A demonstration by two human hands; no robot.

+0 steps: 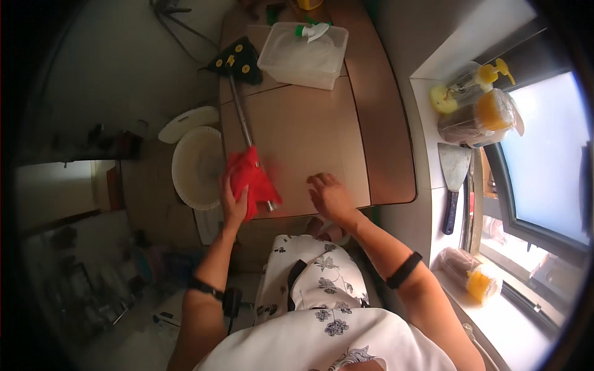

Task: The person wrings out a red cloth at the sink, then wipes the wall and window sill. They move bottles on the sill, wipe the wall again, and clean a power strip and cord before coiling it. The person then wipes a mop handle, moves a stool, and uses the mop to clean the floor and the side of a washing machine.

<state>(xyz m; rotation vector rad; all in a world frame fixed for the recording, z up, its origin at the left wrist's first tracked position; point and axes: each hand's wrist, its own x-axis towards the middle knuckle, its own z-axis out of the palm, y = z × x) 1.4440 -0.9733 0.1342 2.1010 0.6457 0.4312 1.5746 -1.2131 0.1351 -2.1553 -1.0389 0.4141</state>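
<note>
Hands apart. Left hand [234, 201] clamped on a red cloth [252, 180], bunched at the near end of a metal tube [240, 111]. Right hand [331, 196] well apart, to the right, fingers loosely curled, nothing seen in it; whether it touches the counter [309, 127] cannot be told.

Tube lies along the counter's left side, near tip emerging past the cloth by the near edge, far end at a dark green triangular head [238, 60] with yellow discs.

Progress: judged mid-wipe. Cloth is on the near stretch; the upper shaft and head are uncovered. Whether these are already wiped, or remain to be done, cannot be told.

Farther out: a translucent plastic tub [303, 59] beside the head, a white-and-green spray trigger [314, 31] at its far rim; any bottle below it not made out. Hidden: tube under cloth, left fingertips. Cut off: yellow item [309, 4] at top edge. Lower left too dark to read.
</note>
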